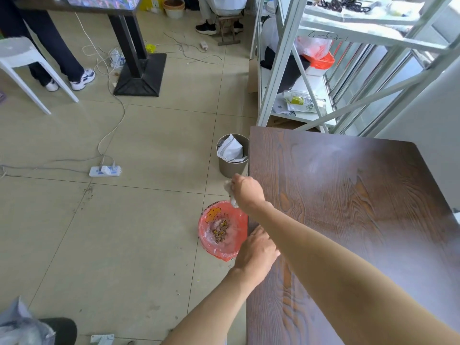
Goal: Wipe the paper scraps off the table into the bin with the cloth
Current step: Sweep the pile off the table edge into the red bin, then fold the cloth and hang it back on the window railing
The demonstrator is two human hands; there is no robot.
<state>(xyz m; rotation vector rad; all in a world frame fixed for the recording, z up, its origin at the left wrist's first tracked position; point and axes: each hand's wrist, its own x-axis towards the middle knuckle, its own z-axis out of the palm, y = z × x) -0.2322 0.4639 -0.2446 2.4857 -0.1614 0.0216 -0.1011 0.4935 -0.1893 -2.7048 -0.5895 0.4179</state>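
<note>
Two hands in view, both at the left edge of the dark wood-grain surface (348, 207). Right hand (246, 192) is reached out past that edge, clenched around a whitish cloth (230, 192); cloth bunched, showing on the far side of the fist and hanging a little below it, just above the bin's rim. Left hand (257, 252) lies palm down over the surface edge, fingers bent over the side; whether they hold the bin rim there cannot be told.

Bin (221, 231) stands on the floor tight against the surface edge, lined with a red plastic bag. Paper scraps (220, 231), small yellow and brown bits, lie in a heap at the bottom of the bag. Visible part of the surface shows only grain and a pale glare patch toward the far side.

Few stray crumbs (185, 265) on the floor tiles near the bin. Second bin (231, 168), grey metal, holds a white crumpled bag and stands farther along the same edge. White power strip (105, 171) with cables lies on the floor to the left.
</note>
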